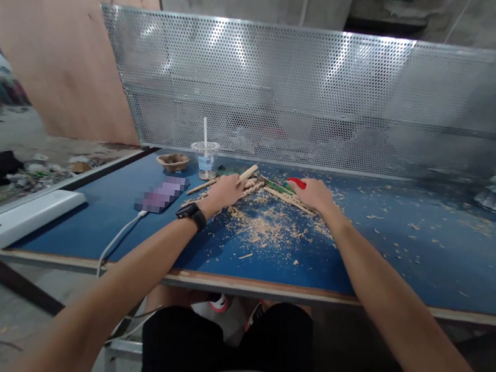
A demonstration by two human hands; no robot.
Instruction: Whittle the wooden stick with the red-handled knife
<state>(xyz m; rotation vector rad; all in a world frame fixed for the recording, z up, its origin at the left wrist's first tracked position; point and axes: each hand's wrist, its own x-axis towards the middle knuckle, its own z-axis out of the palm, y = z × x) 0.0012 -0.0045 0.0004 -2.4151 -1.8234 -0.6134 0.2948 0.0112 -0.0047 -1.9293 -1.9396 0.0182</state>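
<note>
Wood shavings [265, 222] lay scattered on the blue table [358, 257] between both hands. The left hand [224, 192] gripped a short pale wooden stick [246, 174], while the right hand [314, 193] closed around a red-handled tool [297, 183], resting on thin wooden strips [289, 200] beside a clear plastic cup [205, 158].

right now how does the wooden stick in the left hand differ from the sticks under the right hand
The left hand grips one wooden stick, tilted with its end raised off the blue table. The sticks under the right hand are several, lying flat in a bundle. Both are pale wood, beside the shavings.
</note>
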